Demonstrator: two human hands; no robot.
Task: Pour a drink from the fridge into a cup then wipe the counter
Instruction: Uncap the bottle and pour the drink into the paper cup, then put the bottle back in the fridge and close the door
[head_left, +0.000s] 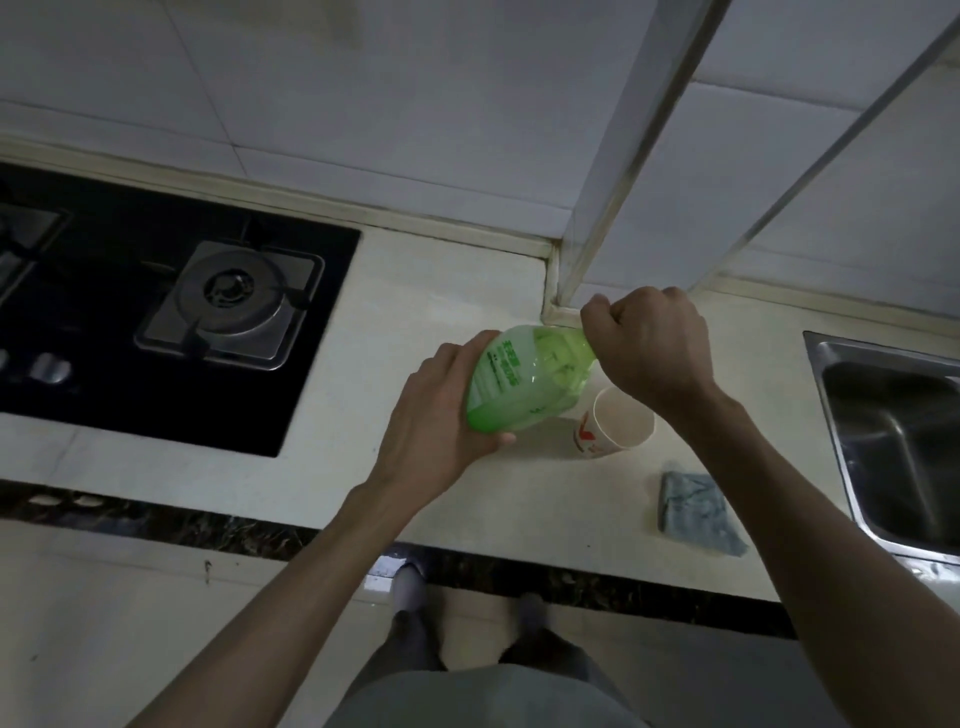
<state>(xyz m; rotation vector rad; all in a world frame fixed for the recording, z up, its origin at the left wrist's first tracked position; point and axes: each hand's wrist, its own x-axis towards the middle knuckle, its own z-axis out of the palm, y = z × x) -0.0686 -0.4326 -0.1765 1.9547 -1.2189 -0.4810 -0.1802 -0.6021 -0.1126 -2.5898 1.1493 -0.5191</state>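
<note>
A green plastic drink bottle (524, 379) is held tilted above the cream counter (426, 312), its neck pointing up and to the right. My left hand (441, 415) grips the bottle's lower body. My right hand (649, 348) is curled round the bottle's top, which it hides. A white paper cup (618, 423) with a red mark stands upright on the counter just below my right hand, to the right of the bottle. A folded blue-grey cloth (696, 512) lies on the counter near the front edge, right of the cup.
A black gas hob (156, 312) with a burner takes up the counter's left side. A steel sink (898, 441) is set in at the right. A tiled wall and a white pillar (623, 171) stand behind. The dark counter edge (208, 525) runs along the front.
</note>
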